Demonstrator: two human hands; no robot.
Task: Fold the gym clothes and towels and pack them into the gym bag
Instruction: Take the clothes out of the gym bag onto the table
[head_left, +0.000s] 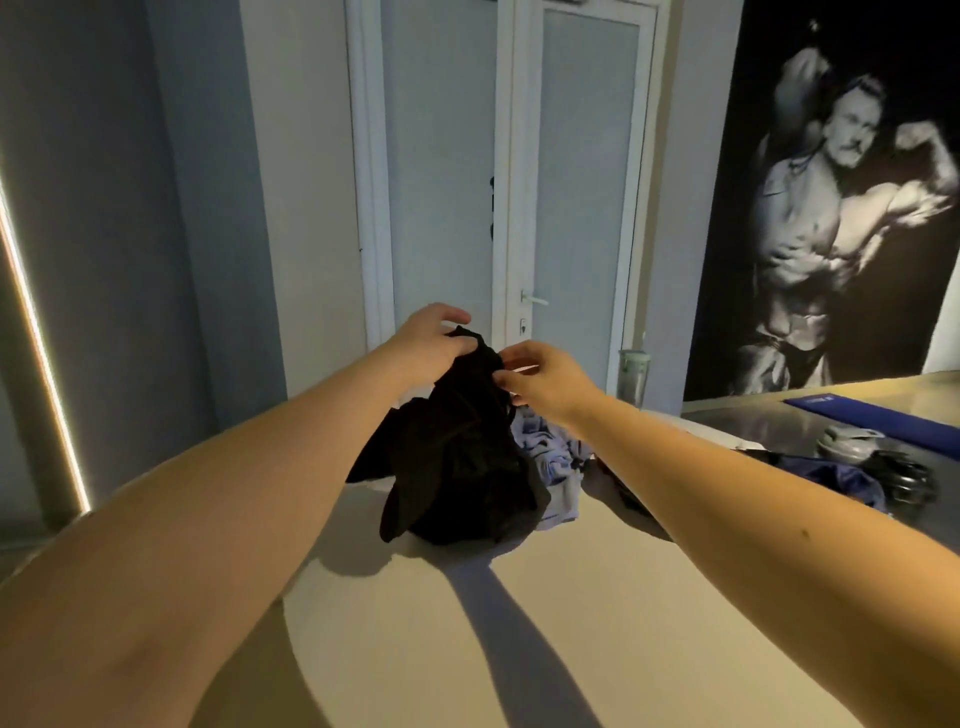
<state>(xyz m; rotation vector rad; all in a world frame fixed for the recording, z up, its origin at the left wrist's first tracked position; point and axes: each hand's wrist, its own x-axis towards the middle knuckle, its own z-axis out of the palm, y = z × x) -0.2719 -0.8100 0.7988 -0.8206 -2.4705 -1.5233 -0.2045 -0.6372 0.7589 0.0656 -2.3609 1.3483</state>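
Note:
A black garment (457, 457) hangs bunched above the beige counter (597, 623), its lower folds resting on the surface. My left hand (426, 343) grips its top edge from the left. My right hand (545, 379) pinches the same top edge from the right, fingers curled into the cloth. Behind the black garment lies a crumpled light blue cloth (550, 457). A dark blue fabric item (831, 478) lies further right on the counter; I cannot tell whether it is the bag.
A grey lidded shaker cup (847, 441) and a dark strap or glove (909, 478) sit at the right. A clear bottle (634, 374) stands at the counter's far end. A blue mat (878, 415) lies on the floor. White double doors stand ahead.

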